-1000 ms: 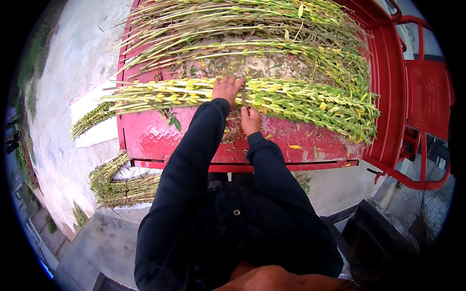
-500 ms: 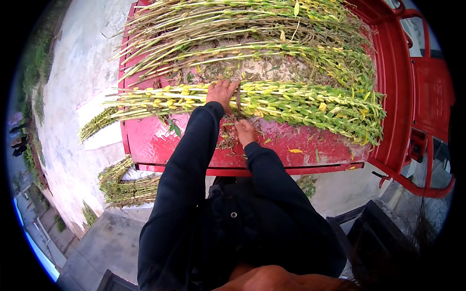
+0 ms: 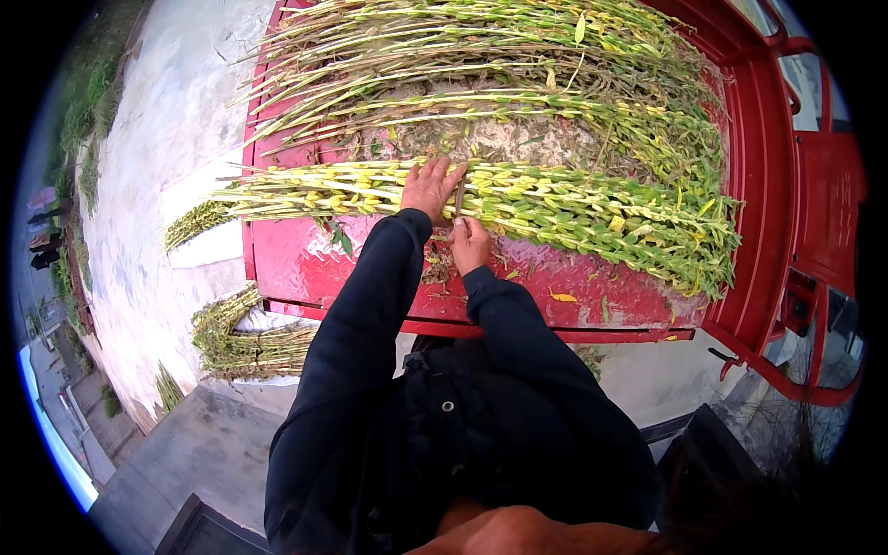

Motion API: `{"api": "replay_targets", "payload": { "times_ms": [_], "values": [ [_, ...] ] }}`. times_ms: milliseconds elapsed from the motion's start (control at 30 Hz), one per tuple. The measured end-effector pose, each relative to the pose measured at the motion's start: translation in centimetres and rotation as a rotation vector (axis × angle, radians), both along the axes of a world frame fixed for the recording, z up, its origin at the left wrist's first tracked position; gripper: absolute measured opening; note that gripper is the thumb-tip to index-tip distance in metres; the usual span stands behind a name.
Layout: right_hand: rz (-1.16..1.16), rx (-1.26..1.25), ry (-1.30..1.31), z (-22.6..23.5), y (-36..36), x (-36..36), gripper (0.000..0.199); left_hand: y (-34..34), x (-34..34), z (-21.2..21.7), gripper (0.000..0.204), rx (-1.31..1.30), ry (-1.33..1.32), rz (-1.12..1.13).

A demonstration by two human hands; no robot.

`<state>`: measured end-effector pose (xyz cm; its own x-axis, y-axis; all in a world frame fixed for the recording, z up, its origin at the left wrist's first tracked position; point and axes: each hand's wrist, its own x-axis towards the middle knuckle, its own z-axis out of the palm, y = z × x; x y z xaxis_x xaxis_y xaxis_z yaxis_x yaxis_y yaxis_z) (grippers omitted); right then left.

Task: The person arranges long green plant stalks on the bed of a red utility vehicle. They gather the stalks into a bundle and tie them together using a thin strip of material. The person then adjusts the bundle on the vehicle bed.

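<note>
A long bundle of green-yellow stalks with pods, which look like sesame, lies across the red metal truck bed. Around its middle runs a dark, narrow tie. My left hand rests on top of the bundle just left of the tie, fingers stretched out and pressing on the stalks. At the bundle's near side, my right hand is closed with its fingertips pinching the lower part of the tie. What passes under the bundle is hidden.
More loose stalks cover the far part of the bed, with leaf litter between. A red raised panel bounds the bed at right. Stalk bundles lie on pale sheets on the concrete at left. A dark-framed object stands at lower right.
My right hand has moved up slightly, closer to the bundle along the tie. My left hand stays on the stalks. The whole view has shifted a little.
</note>
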<state>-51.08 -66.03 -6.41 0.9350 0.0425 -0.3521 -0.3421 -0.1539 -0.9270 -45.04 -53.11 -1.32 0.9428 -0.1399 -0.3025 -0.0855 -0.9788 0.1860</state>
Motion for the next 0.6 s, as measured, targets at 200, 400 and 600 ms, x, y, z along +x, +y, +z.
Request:
{"api": "replay_targets", "payload": {
  "times_ms": [200,400,600],
  "values": [
    [0.212,-0.393,-0.446,3.2,-1.6,1.5,0.009,-0.6,-1.6,2.3,0.106,-0.044,-0.142,0.007],
    [0.491,-0.626,-0.491,5.7,-2.9,3.5,0.007,-4.3,-8.5,1.5,0.034,-0.496,-0.464,0.425],
    [0.613,-0.468,-0.553,5.4,-3.8,5.2,0.005,-8.2,-9.8,-3.7,0.023,-1.038,-0.416,0.955]
  ]
}}
